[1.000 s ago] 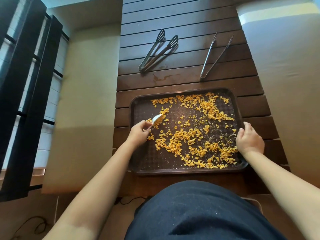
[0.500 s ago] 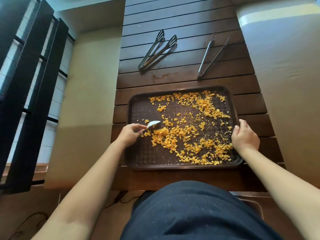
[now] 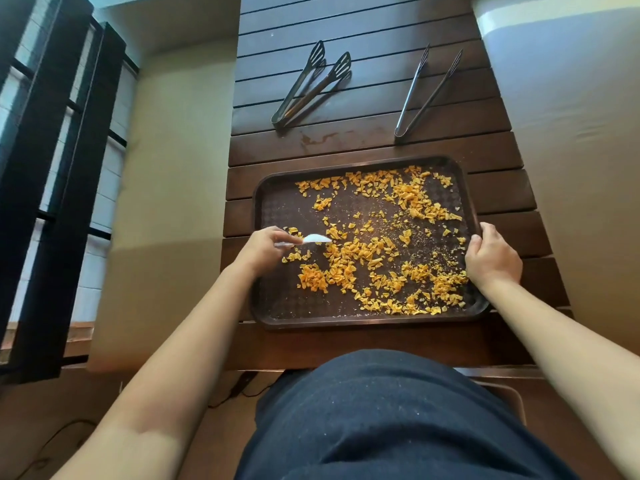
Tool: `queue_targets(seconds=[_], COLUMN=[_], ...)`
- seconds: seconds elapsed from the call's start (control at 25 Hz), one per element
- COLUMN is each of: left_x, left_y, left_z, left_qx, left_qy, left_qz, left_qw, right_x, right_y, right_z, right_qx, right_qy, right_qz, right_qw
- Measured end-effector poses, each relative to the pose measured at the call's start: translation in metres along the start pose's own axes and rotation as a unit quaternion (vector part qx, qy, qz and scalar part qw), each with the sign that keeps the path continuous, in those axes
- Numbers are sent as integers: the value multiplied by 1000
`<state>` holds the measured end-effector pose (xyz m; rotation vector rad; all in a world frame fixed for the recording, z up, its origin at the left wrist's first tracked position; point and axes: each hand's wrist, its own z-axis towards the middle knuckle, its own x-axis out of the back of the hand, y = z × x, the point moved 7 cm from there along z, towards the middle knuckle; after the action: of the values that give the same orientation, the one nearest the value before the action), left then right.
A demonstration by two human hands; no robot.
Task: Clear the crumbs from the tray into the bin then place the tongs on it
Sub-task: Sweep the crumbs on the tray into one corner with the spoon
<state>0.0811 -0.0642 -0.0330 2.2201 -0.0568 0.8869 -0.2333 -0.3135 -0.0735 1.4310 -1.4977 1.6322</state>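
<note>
A person in a dark top (image 3: 398,417) is standing at the near end of a slatted wooden desk (image 3: 363,140), both bare forearms reaching forward over it. A dark brown tray (image 3: 273,306) is lying flat on the desk just ahead of the body, its textured floor strewn with orange crumbs (image 3: 367,258), the thickest patches running along the near right and the far right. The left hand (image 3: 263,245) is hovering over the tray's left part, fingers pinched around the clear handle of a white plastic spoon (image 3: 316,239) whose bowl is pointing right, at the edge of the crumbs. The right hand (image 3: 491,259) is gripping the tray's right rim, thumb resting on top of the edge. Beyond the tray, well apart from it, two pairs of metal tongs are lying on the desk: slotted tongs (image 3: 311,86) at far left and thin tongs (image 3: 427,90) at far right, both with tips pointing away. Pale cushions (image 3: 166,188) are flanking the desk on either side, and a dark-framed window (image 3: 52,168) is running along the left.
</note>
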Motion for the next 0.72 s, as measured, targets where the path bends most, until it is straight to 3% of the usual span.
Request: queue_targets(seconds=[0.32,0.36,0.44,0.52,0.6,0.72], left_x=[-5,2,29,50,52,40], left_y=[-28,-31,-39,-45,-46,-44], left_z=[-12,-11,-1,10,18,20], left_qx=[-61,-63,-53,-44,-53,-109], left_qy=[-174,-155,-28,94,107,52], left_qz=[136,112,59,94,134,164], left_qw=[973,979,996,990,984,979], right_x=[1,3,7,11,12,5], right_y=[-1,-1,1,5,6,6], right_z=[-3,-4,-12,-25,-40,-66], right_qx=[-44,-59,-101,-149,-182,-234], right_qy=[2,7,36,77,100,118], right_qz=[-31,-25,1,13,15,32], right_qw=[999,998,994,986,978,964])
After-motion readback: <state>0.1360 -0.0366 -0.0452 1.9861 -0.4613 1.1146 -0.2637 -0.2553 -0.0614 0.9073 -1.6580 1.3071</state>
